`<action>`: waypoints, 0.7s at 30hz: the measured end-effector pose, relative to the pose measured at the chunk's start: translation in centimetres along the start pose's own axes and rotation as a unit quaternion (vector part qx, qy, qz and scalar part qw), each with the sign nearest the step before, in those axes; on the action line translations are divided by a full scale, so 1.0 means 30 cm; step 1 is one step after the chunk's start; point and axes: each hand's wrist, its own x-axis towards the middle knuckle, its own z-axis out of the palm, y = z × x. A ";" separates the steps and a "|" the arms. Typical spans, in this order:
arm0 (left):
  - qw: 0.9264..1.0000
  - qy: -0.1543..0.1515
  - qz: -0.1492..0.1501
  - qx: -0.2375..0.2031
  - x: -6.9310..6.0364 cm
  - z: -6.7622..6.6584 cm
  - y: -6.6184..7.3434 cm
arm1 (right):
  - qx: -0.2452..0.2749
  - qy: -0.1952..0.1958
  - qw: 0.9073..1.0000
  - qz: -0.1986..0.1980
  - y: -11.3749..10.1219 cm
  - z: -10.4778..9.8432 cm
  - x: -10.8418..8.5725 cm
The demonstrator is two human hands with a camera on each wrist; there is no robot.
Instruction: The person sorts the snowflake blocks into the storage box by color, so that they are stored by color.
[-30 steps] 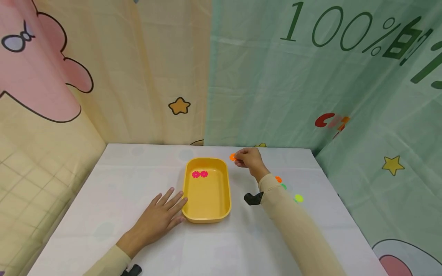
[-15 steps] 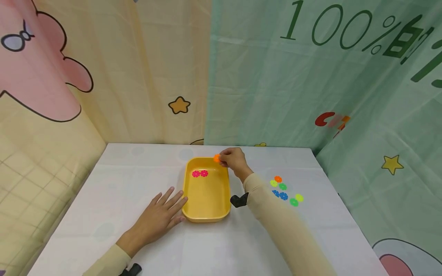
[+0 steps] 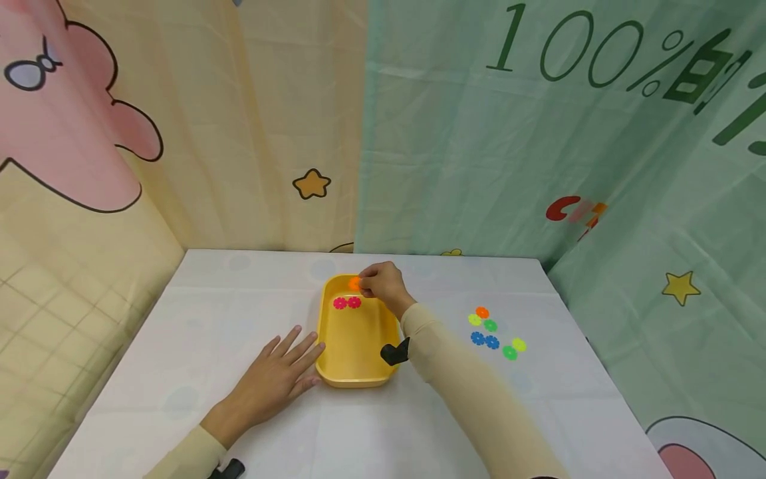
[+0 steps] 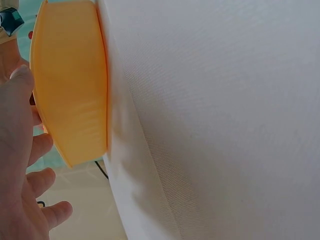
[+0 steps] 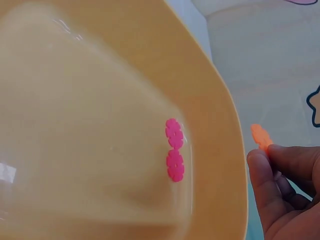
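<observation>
My right hand (image 3: 383, 285) pinches an orange flower-shaped disc (image 5: 260, 135) between thumb and forefinger, over the far end of the yellow tray (image 3: 353, 359). Two pink flower-shaped discs (image 5: 175, 150) lie side by side on the tray's floor, towards that far end. Fingers spread and straight, my left hand (image 3: 269, 382) touches the tray's left side with its fingertips. The left wrist view shows those fingers beside the tray's outer wall (image 4: 72, 80).
To the right of the tray, several loose flower discs lie on the white table (image 3: 455, 412): an orange disc (image 3: 482, 312), blue discs (image 3: 485, 340), green and yellow ones. Patterned curtains (image 3: 269, 133) stand behind the table and at its sides.
My right hand has carried the orange disc leftward, from beside the tray to over its far end. The loose discs its arm covered are now in sight. My left hand stays put.
</observation>
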 end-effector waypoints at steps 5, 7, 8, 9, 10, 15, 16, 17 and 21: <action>1.000 0.000 0.001 -0.004 0.001 -0.001 -0.002 | -0.024 0.000 1.000 0.009 0.003 0.029 0.008; 1.000 0.003 0.003 -0.004 0.001 0.000 -0.003 | -0.029 0.000 0.999 0.016 0.004 0.041 0.010; 1.000 0.004 0.005 -0.004 0.000 0.000 -0.003 | -0.030 0.000 0.999 0.020 0.006 0.047 0.012; 1.000 0.006 0.007 -0.003 -0.001 0.000 -0.004 | -0.034 -0.001 0.999 0.025 0.008 0.053 0.014; 1.000 0.009 0.008 -0.001 -0.002 0.001 -0.004 | -0.037 -0.001 0.999 0.030 0.011 0.058 0.016; 1.000 0.010 0.011 0.000 -0.005 0.000 -0.005 | -0.069 -0.002 0.996 0.055 0.034 0.083 0.021; 1.000 0.006 0.010 -0.002 -0.005 0.000 -0.004 | -0.076 -0.002 0.995 0.058 0.039 0.087 0.021; 1.000 0.004 0.009 -0.005 -0.004 -0.001 -0.004 | -0.085 -0.002 0.995 0.058 0.045 0.091 0.020; 1.000 -0.005 0.002 -0.006 -0.003 -0.003 -0.002 | -0.121 -0.001 0.992 0.039 0.066 0.109 0.015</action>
